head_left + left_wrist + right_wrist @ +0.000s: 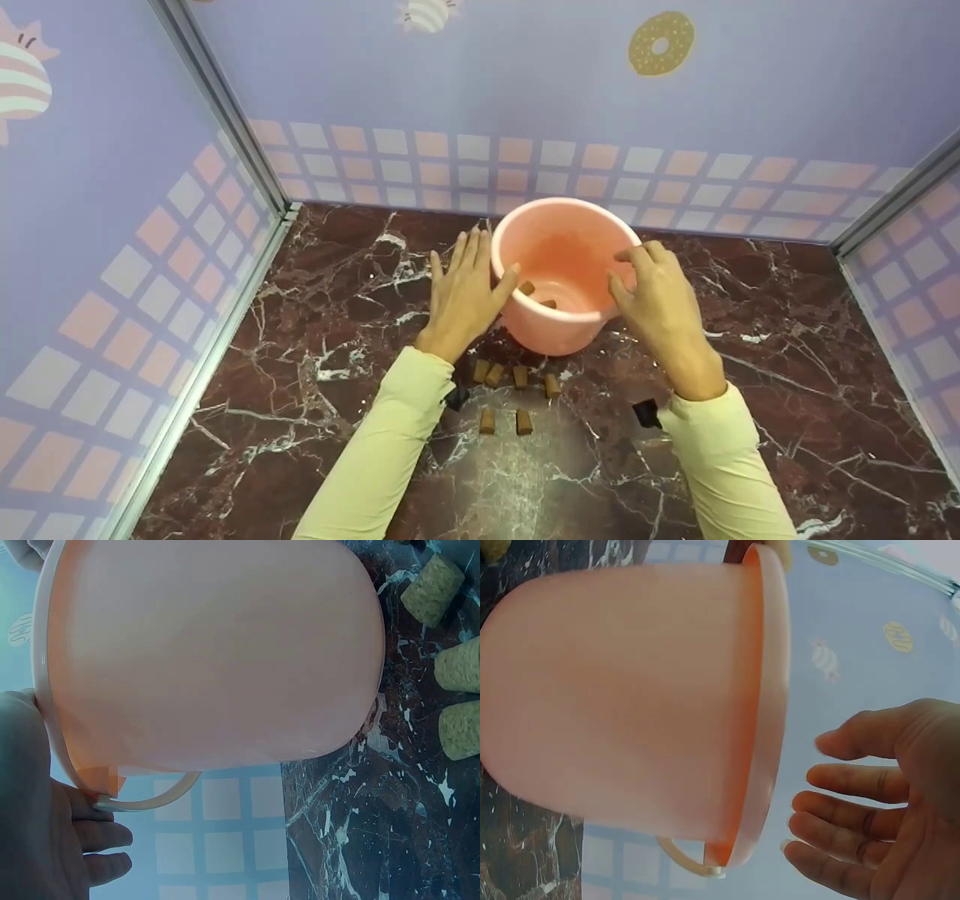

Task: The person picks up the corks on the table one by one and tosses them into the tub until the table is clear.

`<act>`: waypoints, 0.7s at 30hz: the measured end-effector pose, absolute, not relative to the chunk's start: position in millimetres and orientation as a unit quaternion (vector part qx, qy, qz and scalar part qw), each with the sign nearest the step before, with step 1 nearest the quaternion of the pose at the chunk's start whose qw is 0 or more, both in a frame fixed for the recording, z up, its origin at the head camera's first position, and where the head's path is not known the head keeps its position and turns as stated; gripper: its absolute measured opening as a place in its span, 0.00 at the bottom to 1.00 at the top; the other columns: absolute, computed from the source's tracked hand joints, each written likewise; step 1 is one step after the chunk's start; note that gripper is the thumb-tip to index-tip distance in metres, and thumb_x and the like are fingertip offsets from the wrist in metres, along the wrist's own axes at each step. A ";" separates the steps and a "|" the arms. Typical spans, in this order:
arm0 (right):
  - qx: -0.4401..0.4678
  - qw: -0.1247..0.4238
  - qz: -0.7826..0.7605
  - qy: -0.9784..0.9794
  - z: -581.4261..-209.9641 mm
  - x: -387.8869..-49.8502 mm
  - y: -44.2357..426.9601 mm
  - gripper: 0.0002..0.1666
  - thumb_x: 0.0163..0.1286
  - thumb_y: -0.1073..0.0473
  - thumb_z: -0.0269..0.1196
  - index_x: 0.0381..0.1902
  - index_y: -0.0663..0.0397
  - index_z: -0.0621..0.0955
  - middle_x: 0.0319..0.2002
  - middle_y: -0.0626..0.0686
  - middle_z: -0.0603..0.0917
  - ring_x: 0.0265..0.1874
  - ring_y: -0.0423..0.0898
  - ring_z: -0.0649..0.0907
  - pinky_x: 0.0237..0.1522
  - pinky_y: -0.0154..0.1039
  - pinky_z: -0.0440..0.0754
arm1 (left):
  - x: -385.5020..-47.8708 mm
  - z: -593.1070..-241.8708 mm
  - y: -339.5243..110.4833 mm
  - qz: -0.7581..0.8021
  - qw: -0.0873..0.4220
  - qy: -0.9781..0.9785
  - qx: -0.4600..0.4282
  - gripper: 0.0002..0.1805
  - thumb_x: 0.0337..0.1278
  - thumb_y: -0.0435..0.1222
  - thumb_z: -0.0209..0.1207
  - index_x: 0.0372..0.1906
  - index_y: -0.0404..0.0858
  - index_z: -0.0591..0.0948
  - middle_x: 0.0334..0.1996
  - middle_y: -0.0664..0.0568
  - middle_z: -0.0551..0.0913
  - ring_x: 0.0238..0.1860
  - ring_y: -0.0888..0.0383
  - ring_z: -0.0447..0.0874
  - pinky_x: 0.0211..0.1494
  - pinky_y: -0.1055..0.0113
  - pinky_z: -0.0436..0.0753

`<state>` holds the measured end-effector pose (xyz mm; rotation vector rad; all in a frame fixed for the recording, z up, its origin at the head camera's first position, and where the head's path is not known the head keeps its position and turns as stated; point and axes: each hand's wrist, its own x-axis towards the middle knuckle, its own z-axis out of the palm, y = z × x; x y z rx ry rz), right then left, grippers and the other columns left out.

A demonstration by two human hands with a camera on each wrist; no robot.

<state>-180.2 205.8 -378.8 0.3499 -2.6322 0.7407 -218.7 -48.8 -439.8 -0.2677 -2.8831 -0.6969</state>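
Purple walls (525, 90) with pink and white squares, candies and a donut go around a shiny dark red counter (322, 457) with white squiggly lines. Near the middle of its back edge stands a pink bucket (551, 337), upright, with its wide top open. Two little brown corks (527, 289) lie inside it, down low, and the bucket's front rim hides part of them. A pale handle (154, 800) hangs by the rim.

Both hands are apart, with the bucket between them. With my left hand (466, 296) I touch the bucket's left side, fingers straight, thumb at the rim. My right hand (660, 300) is by the right rim, fingers loose and spread, with nothing in it.

Six more corks (520, 376) sit on the counter, between the bucket and the front edge: four in a wobbly row, two closer to me. My yellow sleeves (367, 457) reach in from the front edge, on both sides of those corks.
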 end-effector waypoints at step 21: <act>0.141 0.098 0.207 -0.963 -398.4 -224.2 236.6 0.42 0.86 0.45 0.51 0.83 0.68 0.56 0.82 0.70 0.54 0.77 0.72 0.60 0.78 0.70 0.56 | -218.8 -439.8 -49.5 -0.241 0.081 -0.963 -0.090 0.46 0.80 0.63 0.42 0.85 0.34 0.51 0.84 0.44 0.48 0.85 0.47 0.44 0.82 0.37 0.31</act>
